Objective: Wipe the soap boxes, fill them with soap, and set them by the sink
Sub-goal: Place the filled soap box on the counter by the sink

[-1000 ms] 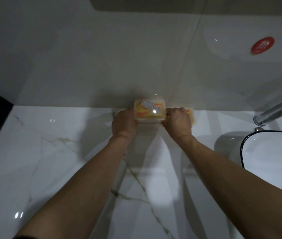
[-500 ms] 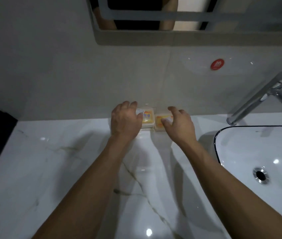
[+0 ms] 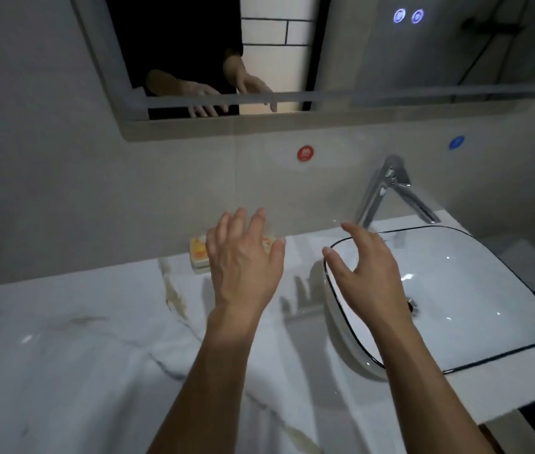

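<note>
At frame centre, the left hand [image 3: 243,263] hovers with fingers spread, holding nothing, partly hiding the soap boxes [image 3: 199,253] (orange-labelled) on the marble counter [image 3: 79,339] against the wall. The right hand [image 3: 369,273], fingers apart, hangs over the sink [image 3: 488,306] rim.

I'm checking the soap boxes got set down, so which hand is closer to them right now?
Left. The left hand hangs open in front of the soap boxes, partly hiding them. The right hand is off to their right, over the sink's near rim.
</note>
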Demonstrator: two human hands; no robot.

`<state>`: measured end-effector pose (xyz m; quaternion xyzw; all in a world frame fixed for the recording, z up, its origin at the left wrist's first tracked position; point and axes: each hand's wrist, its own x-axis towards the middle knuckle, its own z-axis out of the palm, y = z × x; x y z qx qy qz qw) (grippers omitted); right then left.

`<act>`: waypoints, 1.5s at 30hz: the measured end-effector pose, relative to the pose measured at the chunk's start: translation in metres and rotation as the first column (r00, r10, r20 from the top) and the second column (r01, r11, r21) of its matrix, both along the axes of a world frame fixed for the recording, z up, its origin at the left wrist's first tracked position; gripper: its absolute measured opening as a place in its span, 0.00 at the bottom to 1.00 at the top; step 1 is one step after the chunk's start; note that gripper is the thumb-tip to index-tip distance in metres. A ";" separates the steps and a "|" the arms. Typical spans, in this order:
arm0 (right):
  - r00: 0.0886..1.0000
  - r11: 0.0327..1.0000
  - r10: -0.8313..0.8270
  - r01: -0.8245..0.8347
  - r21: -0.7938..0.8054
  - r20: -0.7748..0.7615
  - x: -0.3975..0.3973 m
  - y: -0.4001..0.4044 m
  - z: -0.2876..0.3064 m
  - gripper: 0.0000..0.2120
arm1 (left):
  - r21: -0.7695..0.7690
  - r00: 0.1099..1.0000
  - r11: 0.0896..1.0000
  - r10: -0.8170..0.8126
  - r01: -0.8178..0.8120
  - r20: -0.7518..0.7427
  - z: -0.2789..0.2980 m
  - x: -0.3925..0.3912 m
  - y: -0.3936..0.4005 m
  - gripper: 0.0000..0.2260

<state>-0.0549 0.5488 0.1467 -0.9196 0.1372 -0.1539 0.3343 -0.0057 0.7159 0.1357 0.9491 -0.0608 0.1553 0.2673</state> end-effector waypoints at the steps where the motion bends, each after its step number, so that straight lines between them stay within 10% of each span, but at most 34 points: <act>1: 1.000 1.000 -0.016 0.016 -0.002 0.013 -0.011 -0.010 0.004 0.24 | -0.008 1.000 1.000 -0.009 0.009 -0.002 0.004 -0.010 -0.010 0.24; 12: 0.960 0.962 -0.274 0.274 0.013 0.053 -0.182 -0.155 0.025 0.24 | 0.051 0.946 0.945 -0.323 0.324 -0.017 0.023 -0.136 -0.176 0.24; 26: 0.691 0.690 -0.723 0.722 0.053 0.002 -0.390 -0.299 0.010 0.27 | 0.070 0.620 0.617 -0.779 0.784 -0.091 0.016 -0.290 -0.384 0.24; 45: 0.440 0.439 -0.897 0.898 0.029 -0.034 -0.360 -0.469 0.019 0.26 | 0.040 0.249 0.247 -0.967 0.968 -0.058 0.032 -0.244 -0.620 0.25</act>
